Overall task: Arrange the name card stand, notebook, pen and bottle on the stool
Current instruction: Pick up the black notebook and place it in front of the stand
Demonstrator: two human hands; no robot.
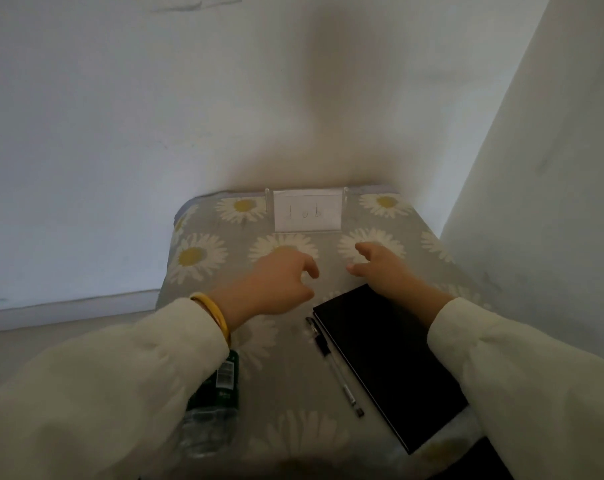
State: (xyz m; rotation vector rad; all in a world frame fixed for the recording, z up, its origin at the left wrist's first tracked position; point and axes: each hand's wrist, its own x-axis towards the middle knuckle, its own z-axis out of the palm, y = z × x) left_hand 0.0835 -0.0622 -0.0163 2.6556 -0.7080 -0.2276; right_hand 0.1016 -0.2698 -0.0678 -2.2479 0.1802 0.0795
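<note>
A clear name card stand [307, 211] with a white handwritten card stands upright at the far edge of the daisy-patterned stool [203, 258]. A black notebook [390, 365] lies at the near right, and a pen [335, 365] rests along its left side. A plastic bottle [217, 393] with a dark green label sits at the near left, partly hidden by my left sleeve. My left hand [276, 282] and right hand [383, 268] hover empty over the middle of the stool, fingers loosely curled, a little short of the stand.
White walls close in behind the stool and on its right side. Pale floor with a baseboard [68, 306] lies to the left. A yellow bangle [214, 313] sits on my left wrist.
</note>
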